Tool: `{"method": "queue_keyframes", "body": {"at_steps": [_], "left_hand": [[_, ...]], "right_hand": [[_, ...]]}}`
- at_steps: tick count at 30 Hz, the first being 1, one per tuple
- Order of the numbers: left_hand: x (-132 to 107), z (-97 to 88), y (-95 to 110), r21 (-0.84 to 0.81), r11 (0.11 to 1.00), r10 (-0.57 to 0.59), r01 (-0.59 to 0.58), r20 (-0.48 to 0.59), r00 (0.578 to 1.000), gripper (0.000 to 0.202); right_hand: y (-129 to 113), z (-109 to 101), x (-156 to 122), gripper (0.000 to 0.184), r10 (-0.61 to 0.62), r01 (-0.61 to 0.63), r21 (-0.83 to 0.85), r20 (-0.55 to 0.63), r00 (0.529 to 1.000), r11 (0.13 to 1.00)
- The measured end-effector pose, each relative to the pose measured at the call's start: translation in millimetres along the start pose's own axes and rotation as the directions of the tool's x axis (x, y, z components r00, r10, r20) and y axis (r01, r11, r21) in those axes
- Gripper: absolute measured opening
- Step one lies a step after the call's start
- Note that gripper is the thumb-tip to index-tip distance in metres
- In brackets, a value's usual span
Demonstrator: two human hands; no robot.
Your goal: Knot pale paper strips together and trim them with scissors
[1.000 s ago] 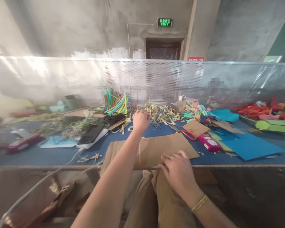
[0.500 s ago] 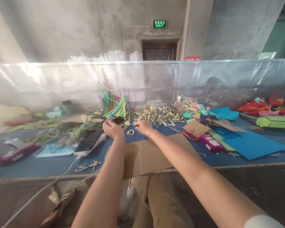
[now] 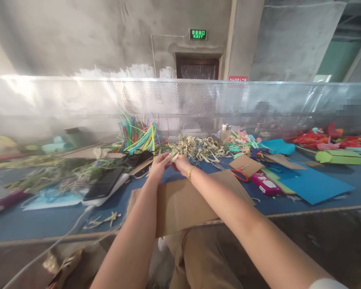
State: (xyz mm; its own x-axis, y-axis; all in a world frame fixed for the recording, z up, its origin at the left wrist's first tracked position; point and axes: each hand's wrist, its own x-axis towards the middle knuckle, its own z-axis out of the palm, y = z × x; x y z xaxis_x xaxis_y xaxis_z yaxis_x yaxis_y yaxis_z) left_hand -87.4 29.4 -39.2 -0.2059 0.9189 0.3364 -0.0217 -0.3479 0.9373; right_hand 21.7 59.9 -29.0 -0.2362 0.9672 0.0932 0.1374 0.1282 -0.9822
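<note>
My left hand (image 3: 160,165) and my right hand (image 3: 182,164) meet above the far edge of a brown cardboard sheet (image 3: 195,200). Between the fingertips of both is a small pale curled strip (image 3: 175,155), mostly covered by the fingers. Both hands are closed on it, pinching with thumb and fingers. Just beyond them lies a heap of similar pale, dry-looking curled strips (image 3: 198,147). Scissors with red handles (image 3: 240,175) rest right of the cardboard, partly under a small cardboard piece (image 3: 246,165).
Left are a phone (image 3: 104,184), a white cable (image 3: 69,230) and green strands (image 3: 63,172). Colourful pipe-cleaner-like stems (image 3: 138,134) and a bottle (image 3: 225,133) stand behind. Right lie a purple-and-white box (image 3: 266,184) and blue sheets (image 3: 315,184). A perforated metal panel (image 3: 174,96) bounds the back.
My hands have come together from apart, the left moving right. A pale strip now sits between the fingertips. The curl that lay between the hands no longer shows. The view has shifted slightly.
</note>
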Motion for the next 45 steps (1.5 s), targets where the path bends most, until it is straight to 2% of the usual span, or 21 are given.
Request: {"method": "queue_keyframes", "body": {"at_steps": [2, 5, 8, 10, 12, 16, 19, 21, 24, 28, 31, 34, 37, 42, 45], "left_hand": [[-2.5, 3.2, -0.1, -0.062, 0.996, -0.065, 0.069, 0.068, 0.996, 0.05], [-3.3, 3.4, -2.0, -0.055, 0.995, -0.079, 0.08, 0.037, 0.996, 0.046], [-1.0, -0.3, -3.8, -0.071, 0.997, -0.033, 0.027, -0.093, 0.995, 0.036], [1.0, -3.3, -3.8, -0.125, 0.992, -0.028, -0.001, -0.229, 0.973, 0.036], [2.7, -5.8, -3.2, -0.166, 0.986, -0.05, -0.004, -0.319, 0.947, 0.038], [4.6, -8.2, -2.5, -0.124, 0.992, -0.059, 0.007, -0.422, 0.905, 0.037], [5.0, -7.9, -2.7, -0.075, 0.997, -0.04, 0.007, -0.457, 0.889, 0.034], [5.2, -6.4, -3.6, -0.033, 0.999, -0.011, -0.005, -0.46, 0.888, 0.032], [6.3, -3.5, -7.4, 0.037, 0.999, 0.035, -0.021, -0.439, 0.898, 0.033], [8.3, -3.3, -15.7, 0.316, 0.948, 0.108, 0.037, -0.431, 0.896, 0.036], [7.4, -4.8, -18.2, 0.405, 0.913, 0.131, 0.058, -0.424, 0.896, 0.029], [3.8, -4.5, -13.3, 0.482, 0.875, 0.152, 0.052, -0.375, 0.914, 0.023], [-0.3, -3.5, -5.3, 0.523, 0.852, 0.177, 0.03, -0.342, 0.923, 0.02], [-7.3, -1.5, 0.6, 0.568, 0.817, 0.317, -0.096, -0.304, 0.898, 0.017], [-9.6, 5.9, 5.4, 0.661, 0.728, 0.429, -0.179, -0.236, 0.872, 0.014]], "right_hand": [[2.4, -8.4, -9.0, 0.012, 0.049, -0.05, 0.025, 0.028, 0.998, 0.998], [6.1, -18.0, -21.1, 0.007, 0.087, -0.095, 0.067, 0.108, 0.99, 0.993], [8.0, -25.2, -28.5, 0.012, 0.087, -0.107, 0.092, 0.199, 0.976, 0.99], [8.0, -29.6, -30.7, 0.013, 0.074, -0.094, 0.077, 0.232, 0.97, 0.993], [7.4, -33.1, -31.2, 0.011, 0.046, -0.057, 0.041, 0.229, 0.972, 0.998], [7.0, -33.8, -29.1, 0.018, -0.038, 0.047, -0.049, 0.178, 0.983, 0.998], [8.7, -32.5, -25.6, 0.025, -0.117, 0.139, -0.173, 0.133, 0.984, 0.975], [10.9, -35.1, -21.9, 0.031, -0.137, 0.154, -0.272, 0.081, 0.987, 0.95], [14.5, -46.8, -15.5, 0.037, -0.122, 0.097, -0.369, -0.043, 0.992, 0.924], [16.5, -64.9, -12.6, 0.044, -0.161, 0.089, -0.457, -0.12, 0.98, 0.885], [12.9, -67.5, -12.7, 0.053, -0.249, 0.083, -0.685, -0.146, 0.958, 0.723], [1.7, -66.6, -4.1, 0.039, -0.284, 0.037, -0.814, -0.159, 0.946, 0.579], [-14.7, -76.5, 15.4, 0.034, -0.271, -0.017, -0.863, -0.178, 0.946, 0.506], [-27.9, -105.6, 47.1, 0.049, -0.231, -0.132, -0.886, -0.255, 0.939, 0.444], [-23.5, -100.3, 56.6, 0.046, -0.111, -0.089, -0.911, -0.145, 0.983, 0.403]]}}
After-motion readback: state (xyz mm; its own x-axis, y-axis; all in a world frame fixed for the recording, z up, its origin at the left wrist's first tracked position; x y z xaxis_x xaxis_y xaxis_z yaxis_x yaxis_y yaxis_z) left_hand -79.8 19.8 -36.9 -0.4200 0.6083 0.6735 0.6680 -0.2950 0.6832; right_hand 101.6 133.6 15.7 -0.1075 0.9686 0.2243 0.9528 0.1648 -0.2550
